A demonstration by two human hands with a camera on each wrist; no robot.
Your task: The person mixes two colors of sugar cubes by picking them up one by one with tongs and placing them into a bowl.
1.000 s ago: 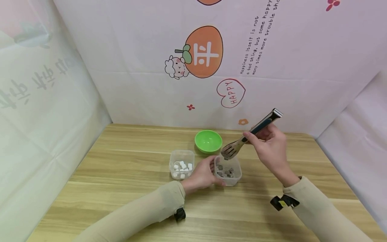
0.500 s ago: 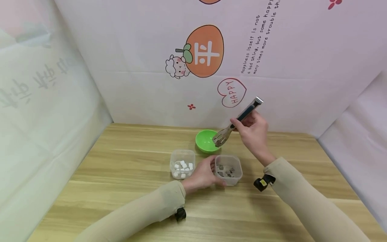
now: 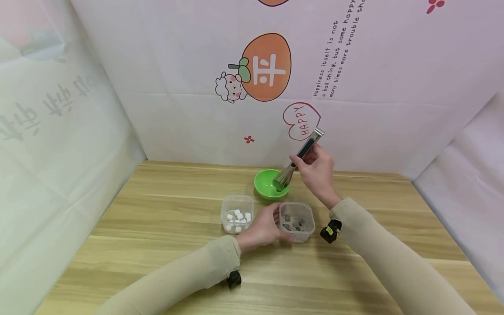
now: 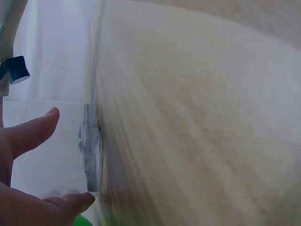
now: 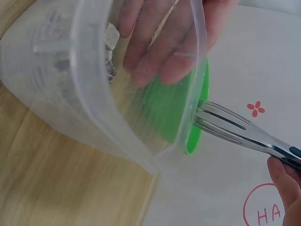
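Note:
My left hand (image 3: 261, 228) holds a clear square plastic container (image 3: 301, 236) from its left side, thumb at the front and fingers behind. Several grey-brown cubes (image 3: 300, 222) lie in that container. In my right hand (image 3: 318, 174) I grip metal food tongs (image 3: 308, 145) with dark handle inlays. Their slotted heads are inside the rim of the green bowl (image 3: 261, 185), over its right part. A small dark cube (image 3: 279, 189) shows at the tips. From the right wrist view, the tongs' slotted heads (image 5: 225, 123) appear behind the container wall; their ends are hidden by the bowl.
To the left of my left hand stands another clear container (image 3: 237, 201) with several white cubes (image 3: 238, 215). The wooden table (image 3: 177, 210) meets a printed white cloth (image 3: 189, 127) just behind the bowl. More white cloth hangs at both sides.
My right hand has carried the tongs leftward and away from me, from above the container of dark cubes to the green bowl. The left hand has stayed put on the container.

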